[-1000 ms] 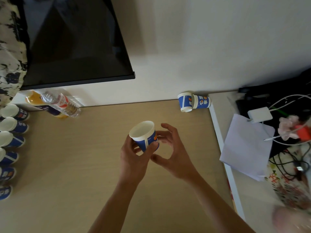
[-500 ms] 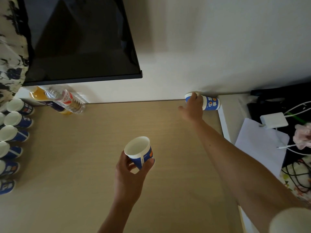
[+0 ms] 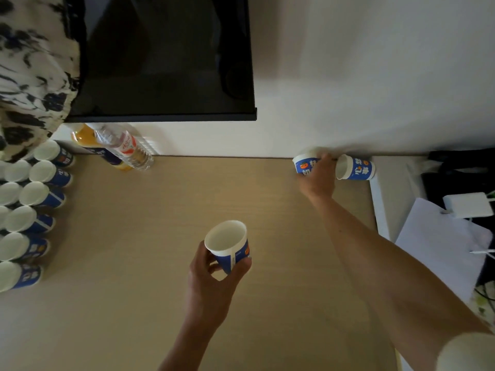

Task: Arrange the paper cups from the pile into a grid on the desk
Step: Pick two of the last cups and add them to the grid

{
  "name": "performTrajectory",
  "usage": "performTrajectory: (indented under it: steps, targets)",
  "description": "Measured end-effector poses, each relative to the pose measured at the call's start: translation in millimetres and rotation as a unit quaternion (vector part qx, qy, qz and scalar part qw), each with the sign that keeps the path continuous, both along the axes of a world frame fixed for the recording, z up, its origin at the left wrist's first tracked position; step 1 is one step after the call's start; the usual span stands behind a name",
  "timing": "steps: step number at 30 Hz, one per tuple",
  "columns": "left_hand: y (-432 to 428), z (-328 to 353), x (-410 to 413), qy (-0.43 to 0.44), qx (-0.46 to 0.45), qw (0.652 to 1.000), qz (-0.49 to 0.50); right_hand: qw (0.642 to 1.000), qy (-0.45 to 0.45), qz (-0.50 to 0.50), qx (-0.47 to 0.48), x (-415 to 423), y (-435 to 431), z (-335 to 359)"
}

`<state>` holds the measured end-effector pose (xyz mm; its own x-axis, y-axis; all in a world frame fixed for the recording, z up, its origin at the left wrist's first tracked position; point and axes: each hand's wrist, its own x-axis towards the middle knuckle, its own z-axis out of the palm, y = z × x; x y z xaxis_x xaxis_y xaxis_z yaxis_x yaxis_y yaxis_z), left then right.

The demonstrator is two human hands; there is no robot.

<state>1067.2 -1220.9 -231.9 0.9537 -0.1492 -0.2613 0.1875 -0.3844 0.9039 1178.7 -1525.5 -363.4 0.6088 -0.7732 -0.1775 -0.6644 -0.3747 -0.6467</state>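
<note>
One cup [image 3: 228, 246] in left grip [image 3: 212, 283], right grip [image 3: 318, 175] likewise.

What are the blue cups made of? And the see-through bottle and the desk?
The nearest cup looks like paper: matte white inside, thin rim, printed blue outside. The bottle seems clear plastic: see-through, ridged, labelled. The desk looks like wood or wood-look laminate, faintly grained, matte.
</note>
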Motion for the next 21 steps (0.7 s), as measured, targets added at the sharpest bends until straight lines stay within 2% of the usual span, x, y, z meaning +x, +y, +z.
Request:
performTrajectory:
  steps: [4, 9, 15, 21]
  targets:
    - [9.7, 3.2, 0.1, 0.0, 0.014, 1.0, 0.013, 0.989, -0.105, -0.007, 0.102, -26.0, 22.1, 7.8]
    - [25.7, 7.7, -8.5, -0.006, 0.018, 0.999, 0.034, 0.977, -0.117, 0.052, 0.172, -74.6, 70.7, 19.6]
    - [61.7, 17.4, -35.1, -0.033, 0.027, 0.996, 0.083, 0.942, -0.176, 0.121, 0.26, -120.2, 147.8, 49.7]
    - [114.5, 30.8, -61.9, -0.072, 0.021, 0.989, 0.13, 0.916, -0.209, 0.186, 0.289, -146.3, 220.3, 85.4]
